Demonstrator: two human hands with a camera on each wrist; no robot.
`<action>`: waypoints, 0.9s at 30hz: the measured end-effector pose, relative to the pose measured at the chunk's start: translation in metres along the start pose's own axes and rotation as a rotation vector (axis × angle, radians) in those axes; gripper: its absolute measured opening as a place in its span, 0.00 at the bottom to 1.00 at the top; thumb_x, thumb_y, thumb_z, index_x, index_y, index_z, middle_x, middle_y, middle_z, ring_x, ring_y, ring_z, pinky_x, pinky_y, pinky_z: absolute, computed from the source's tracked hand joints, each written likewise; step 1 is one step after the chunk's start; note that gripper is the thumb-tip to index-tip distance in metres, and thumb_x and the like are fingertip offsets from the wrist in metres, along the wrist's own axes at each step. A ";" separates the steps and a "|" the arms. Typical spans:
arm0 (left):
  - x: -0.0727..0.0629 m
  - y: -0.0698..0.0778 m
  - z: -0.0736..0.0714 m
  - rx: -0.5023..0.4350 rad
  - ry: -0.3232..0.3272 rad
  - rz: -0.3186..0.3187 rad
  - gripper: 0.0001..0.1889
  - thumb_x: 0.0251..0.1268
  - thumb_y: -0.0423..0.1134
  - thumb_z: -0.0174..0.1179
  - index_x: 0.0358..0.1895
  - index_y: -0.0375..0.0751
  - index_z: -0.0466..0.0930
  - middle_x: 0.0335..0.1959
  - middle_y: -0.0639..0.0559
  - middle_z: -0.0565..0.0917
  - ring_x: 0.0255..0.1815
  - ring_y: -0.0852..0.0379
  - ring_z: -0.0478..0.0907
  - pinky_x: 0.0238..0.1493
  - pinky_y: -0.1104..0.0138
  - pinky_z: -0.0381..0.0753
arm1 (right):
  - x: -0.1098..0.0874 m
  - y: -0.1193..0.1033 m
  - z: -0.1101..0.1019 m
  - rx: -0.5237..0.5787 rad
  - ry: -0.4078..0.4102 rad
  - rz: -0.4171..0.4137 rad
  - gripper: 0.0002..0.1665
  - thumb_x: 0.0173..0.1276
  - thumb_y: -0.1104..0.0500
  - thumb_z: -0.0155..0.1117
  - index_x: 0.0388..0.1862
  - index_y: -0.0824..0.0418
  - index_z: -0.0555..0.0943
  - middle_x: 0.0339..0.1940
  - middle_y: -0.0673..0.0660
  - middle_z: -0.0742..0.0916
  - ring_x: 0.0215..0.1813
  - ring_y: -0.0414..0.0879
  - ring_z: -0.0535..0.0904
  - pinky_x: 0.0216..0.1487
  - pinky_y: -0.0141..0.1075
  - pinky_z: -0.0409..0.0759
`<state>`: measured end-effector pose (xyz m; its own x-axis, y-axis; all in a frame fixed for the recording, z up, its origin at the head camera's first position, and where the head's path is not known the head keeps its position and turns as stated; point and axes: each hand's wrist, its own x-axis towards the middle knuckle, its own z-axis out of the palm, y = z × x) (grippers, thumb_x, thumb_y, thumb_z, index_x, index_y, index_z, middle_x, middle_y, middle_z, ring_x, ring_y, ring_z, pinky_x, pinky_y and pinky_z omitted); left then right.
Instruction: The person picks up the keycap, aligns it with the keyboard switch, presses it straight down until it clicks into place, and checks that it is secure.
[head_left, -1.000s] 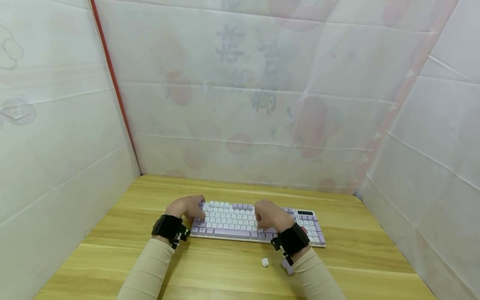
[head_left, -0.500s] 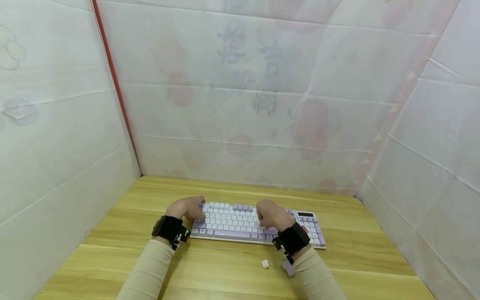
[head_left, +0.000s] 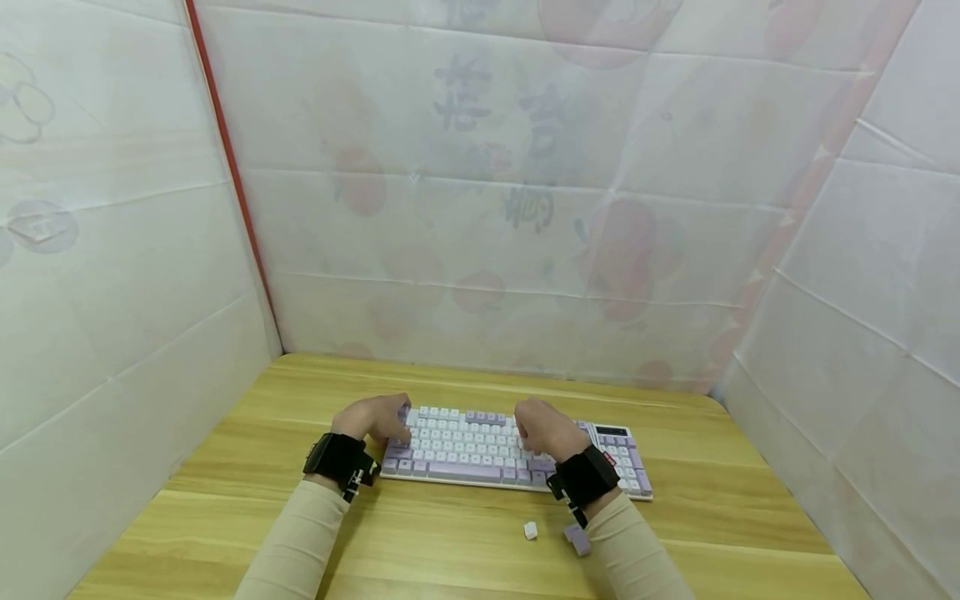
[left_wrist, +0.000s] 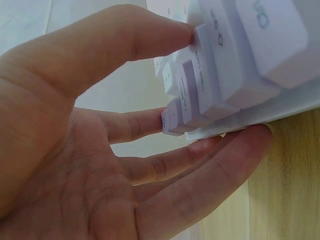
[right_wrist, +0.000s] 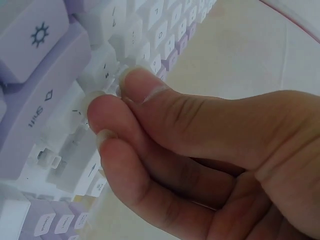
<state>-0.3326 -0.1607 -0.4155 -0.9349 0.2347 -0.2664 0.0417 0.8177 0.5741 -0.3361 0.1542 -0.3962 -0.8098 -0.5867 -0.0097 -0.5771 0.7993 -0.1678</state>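
A white and purple keyboard lies on the wooden table. My left hand grips its left end. In the left wrist view the thumb presses on the purple keys, while the other fingers lie along the keyboard's side edge. My right hand is bent down over the right part of the letter keys. Seen from the right wrist, its thumb and index fingertip meet at a small clear part among the keys, mostly hidden by them. Near the Shift key an exposed switch shows without a cap.
On the table in front of the keyboard lie a loose white keycap and a larger purple keycap, close to the right forearm. White sheeting walls the table at the back and both sides.
My right hand has shifted very slightly to the right and its fingertips stay at the same keys. My left hand keeps its hold. The loose keycaps lie as before.
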 end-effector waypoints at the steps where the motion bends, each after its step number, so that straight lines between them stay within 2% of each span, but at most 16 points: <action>1: 0.000 0.000 0.000 0.000 0.000 0.000 0.28 0.54 0.34 0.70 0.60 0.40 0.72 0.43 0.46 0.78 0.34 0.52 0.74 0.35 0.65 0.74 | 0.000 0.000 0.000 -0.004 0.000 0.007 0.40 0.62 0.75 0.70 0.13 0.49 0.52 0.11 0.46 0.55 0.19 0.40 0.52 0.28 0.36 0.54; 6: 0.001 0.000 0.000 -0.011 -0.001 -0.003 0.27 0.54 0.33 0.70 0.59 0.40 0.72 0.42 0.46 0.78 0.33 0.53 0.74 0.34 0.66 0.73 | 0.003 0.001 0.001 -0.022 0.011 0.019 0.39 0.61 0.74 0.73 0.12 0.49 0.54 0.10 0.46 0.57 0.15 0.38 0.60 0.26 0.33 0.57; 15: 0.001 0.000 0.000 -0.010 -0.005 0.010 0.27 0.55 0.33 0.69 0.59 0.40 0.72 0.42 0.46 0.78 0.31 0.54 0.73 0.32 0.66 0.73 | 0.006 0.002 0.006 -0.087 0.043 -0.017 0.36 0.59 0.78 0.68 0.10 0.50 0.58 0.11 0.46 0.56 0.18 0.39 0.53 0.23 0.32 0.57; 22: 0.002 0.000 -0.001 -0.008 -0.004 0.017 0.26 0.54 0.32 0.68 0.57 0.39 0.72 0.41 0.46 0.78 0.32 0.53 0.73 0.32 0.66 0.72 | 0.010 0.002 0.008 -0.141 0.052 -0.007 0.33 0.55 0.79 0.67 0.09 0.52 0.61 0.12 0.46 0.59 0.18 0.39 0.56 0.21 0.31 0.58; 27: 0.002 0.000 -0.001 -0.008 -0.001 0.013 0.25 0.54 0.33 0.69 0.57 0.39 0.72 0.41 0.47 0.78 0.33 0.53 0.74 0.33 0.66 0.72 | 0.011 -0.001 0.007 -0.171 0.050 0.013 0.31 0.56 0.78 0.69 0.12 0.54 0.62 0.15 0.48 0.61 0.21 0.41 0.57 0.24 0.33 0.59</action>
<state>-0.3350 -0.1604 -0.4156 -0.9337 0.2461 -0.2600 0.0510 0.8103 0.5838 -0.3436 0.1464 -0.4033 -0.8190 -0.5724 0.0389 -0.5728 0.8197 0.0022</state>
